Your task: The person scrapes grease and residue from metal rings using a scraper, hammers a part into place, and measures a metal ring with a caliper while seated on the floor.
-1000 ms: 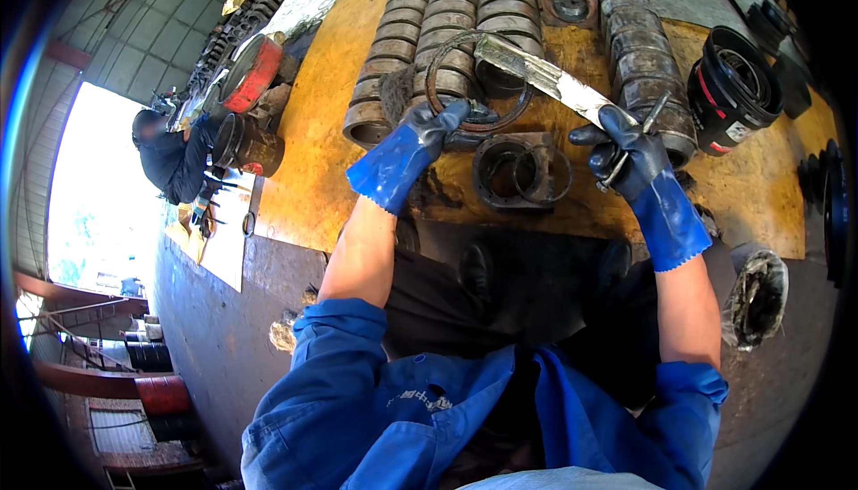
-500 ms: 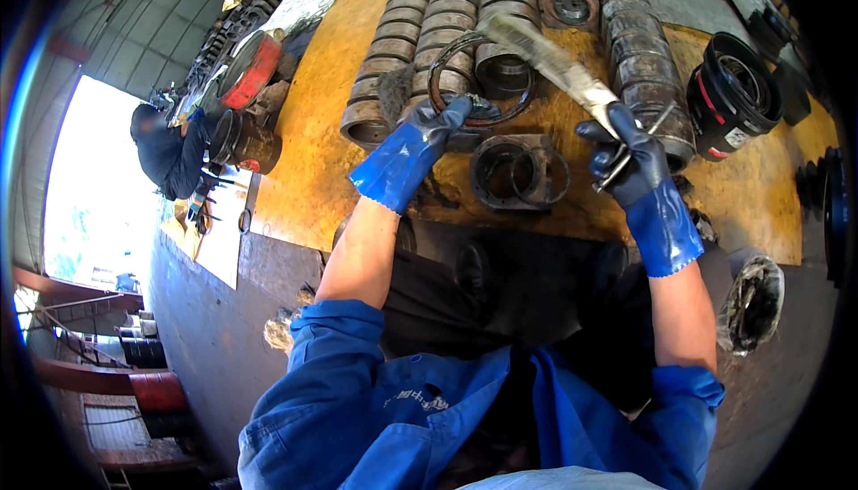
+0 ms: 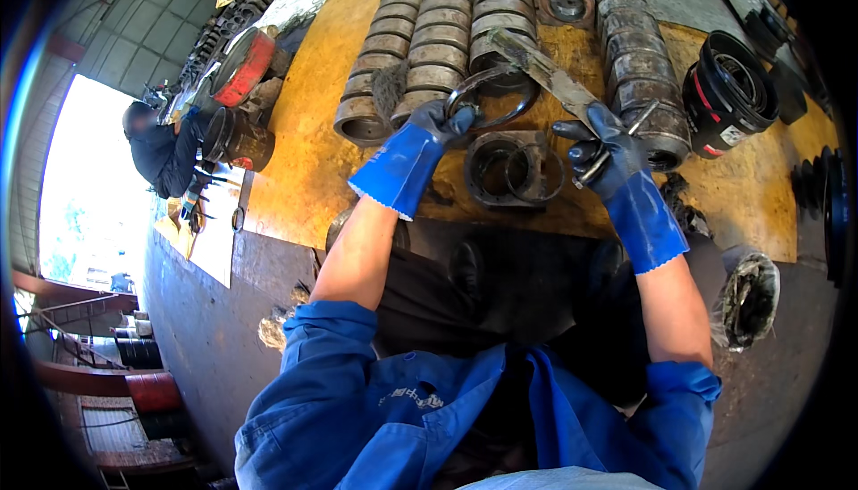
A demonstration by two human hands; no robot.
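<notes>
My left hand [image 3: 438, 124], in a blue rubber glove with a dark palm, is closed on the near-left side of a thin metal ring [image 3: 521, 111], held tilted above the table. My right hand [image 3: 610, 150], in a matching glove, grips a long flat brush [image 3: 559, 81], whose far end touches or overlaps the ring's far side. A thin metal rod [image 3: 640, 117] also passes through my right fingers. Below and between my hands sits a square-sided metal housing [image 3: 483, 171] with a round bore. Another thin ring [image 3: 560, 173] leans on its right side.
Rows of stacked metal cylinders [image 3: 380, 46] cover the yellow tabletop [image 3: 299, 124]. A black bucket [image 3: 722, 119] holding rings stands right. Far left, a person in dark clothing [image 3: 159, 155] works near a rusty bucket [image 3: 250, 142]. A plastic-lined container [image 3: 755, 298] is at lower right.
The ring has tilted flatter in my left hand. My right hand has moved slightly left, and the brush's far end has come down to the ring.
</notes>
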